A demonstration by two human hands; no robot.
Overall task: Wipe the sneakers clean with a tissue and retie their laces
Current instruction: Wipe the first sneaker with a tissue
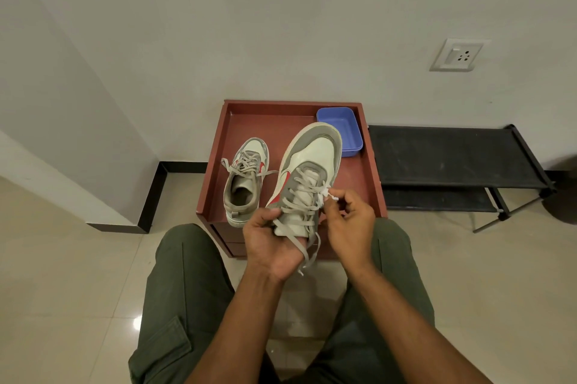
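Your left hand (pixel 271 244) grips the heel end of a white-and-grey low-top sneaker with a red side swoosh (pixel 307 174), fingers curled round the collar and thumb lying along its left flank, so the shoe is lifted above your lap with its toe pointing toward twelve o'clock. Your right hand (pixel 349 222), at three o'clock of the shoe's lacing, pinches a small crumpled white tissue (pixel 327 194) between thumb and fingertips and presses it against the right edge of the grey flat laces (pixel 299 211). Two loose lace ends hang down past your left palm toward six o'clock. The matching second sneaker (pixel 246 180) sits flat on the reddish-brown wooden tray-top table (pixel 218 146), at about nine o'clock of the held shoe and apart from it, its laces untied and spread to either side. A blue rectangular plastic tub (pixel 348 127) rests in the table's far right corner, at one o'clock of the held shoe, whose toe partly hides it. At three o'clock of the table stands a black fabric-shelved metal rack (pixel 452 158) against the white wall, where a white switch-and-socket plate (pixel 457 55) is mounted. Your olive-green trouser legs (pixel 175 305) fill the lower view above the glossy cream floor tiles (pixel 56 274).
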